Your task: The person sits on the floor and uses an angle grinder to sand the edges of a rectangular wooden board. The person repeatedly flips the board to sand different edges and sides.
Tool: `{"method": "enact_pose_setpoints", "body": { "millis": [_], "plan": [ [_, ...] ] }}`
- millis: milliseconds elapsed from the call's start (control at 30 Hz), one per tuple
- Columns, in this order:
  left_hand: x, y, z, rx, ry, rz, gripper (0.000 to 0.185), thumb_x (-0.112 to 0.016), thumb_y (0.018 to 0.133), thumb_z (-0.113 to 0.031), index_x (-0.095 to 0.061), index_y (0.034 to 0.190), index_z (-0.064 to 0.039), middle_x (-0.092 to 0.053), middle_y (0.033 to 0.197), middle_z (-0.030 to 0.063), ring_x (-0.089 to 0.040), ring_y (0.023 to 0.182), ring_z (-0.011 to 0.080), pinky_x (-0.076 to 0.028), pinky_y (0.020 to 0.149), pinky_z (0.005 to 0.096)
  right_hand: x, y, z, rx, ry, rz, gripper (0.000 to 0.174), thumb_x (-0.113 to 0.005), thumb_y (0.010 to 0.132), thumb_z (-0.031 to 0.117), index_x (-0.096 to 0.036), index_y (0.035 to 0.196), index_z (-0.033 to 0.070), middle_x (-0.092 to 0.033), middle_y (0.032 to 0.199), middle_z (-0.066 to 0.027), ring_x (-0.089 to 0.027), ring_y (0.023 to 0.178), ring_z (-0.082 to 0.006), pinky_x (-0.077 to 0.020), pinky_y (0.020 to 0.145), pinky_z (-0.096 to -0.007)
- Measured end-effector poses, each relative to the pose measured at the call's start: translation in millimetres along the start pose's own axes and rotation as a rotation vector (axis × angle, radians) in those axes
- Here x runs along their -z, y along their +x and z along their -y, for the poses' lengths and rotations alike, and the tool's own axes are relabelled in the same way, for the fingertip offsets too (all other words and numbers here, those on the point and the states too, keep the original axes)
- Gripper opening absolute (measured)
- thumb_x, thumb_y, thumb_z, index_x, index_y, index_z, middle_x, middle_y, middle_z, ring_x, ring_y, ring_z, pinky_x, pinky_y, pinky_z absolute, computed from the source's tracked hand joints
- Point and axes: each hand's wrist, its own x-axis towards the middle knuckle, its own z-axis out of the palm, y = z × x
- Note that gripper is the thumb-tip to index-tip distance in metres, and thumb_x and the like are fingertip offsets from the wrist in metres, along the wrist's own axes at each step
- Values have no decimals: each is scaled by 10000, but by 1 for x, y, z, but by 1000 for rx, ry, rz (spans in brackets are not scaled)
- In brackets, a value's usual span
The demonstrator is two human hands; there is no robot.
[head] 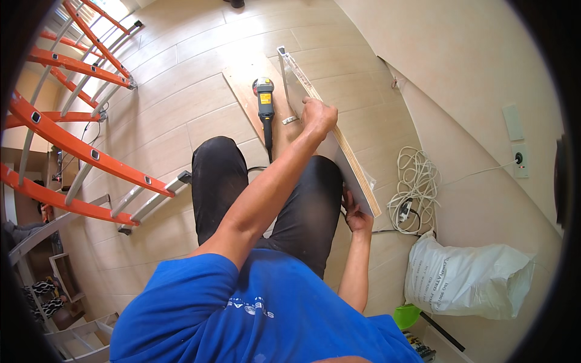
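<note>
A plywood panel (356, 170) with a grey face stands on its long edge, slanting from my right knee to the far floor. At its far end is a narrow strip (282, 63). My left hand (320, 117) grips the panel's upper edge near the middle. My right hand (356, 214) holds the near end from below, its fingers against the grey face. Left of the panel, an angle grinder (265, 102) lies on a flat wooden board (243, 81). A small white item (289, 120) bearing writing lies between grinder and panel.
Orange stepladders (91, 154) stand at left. To the right are a coiled white extension cord (415, 181), a plugged wall outlet (520, 161) and a white woven sack (467, 277). A green dustpan (406, 316) lies below the sack. Both my knees flank the grinder's cord.
</note>
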Motion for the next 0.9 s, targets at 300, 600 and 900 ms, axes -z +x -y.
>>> {"method": "enact_pose_setpoints", "body": {
  "millis": [300, 600, 900],
  "plan": [
    [-22, -16, 22, -77, 99, -25, 609, -734, 841, -203, -404, 1252, 103, -671, 1136, 337, -670, 1105, 467, -536, 990, 479, 12, 7, -8, 315, -306, -185, 487, -494, 1071, 268, -481, 1437, -53, -531, 1455, -291, -606, 1284, -433, -688, 769, -462],
    [-25, -16, 30, -134, 48, 42, 728, -734, 847, -241, -296, 1335, 77, -537, 1328, 360, -620, 1179, 481, -508, 1031, 501, -7, -53, 36, 801, -1545, -1002, 501, -682, 990, 438, -641, 1342, 84, -718, 1130, -142, -715, 771, -227, -585, 570, -338],
    [-27, -24, 35, -164, -34, 106, 1075, -731, 866, -341, -67, 1578, 114, -285, 1582, 342, -529, 1317, 478, -470, 1095, 480, -186, 7, -88, 928, -2834, -7, 782, -788, 859, 247, -461, 1547, 66, -544, 1522, -203, -526, 1401, -360, -405, 1154, -412]
  ]
}}
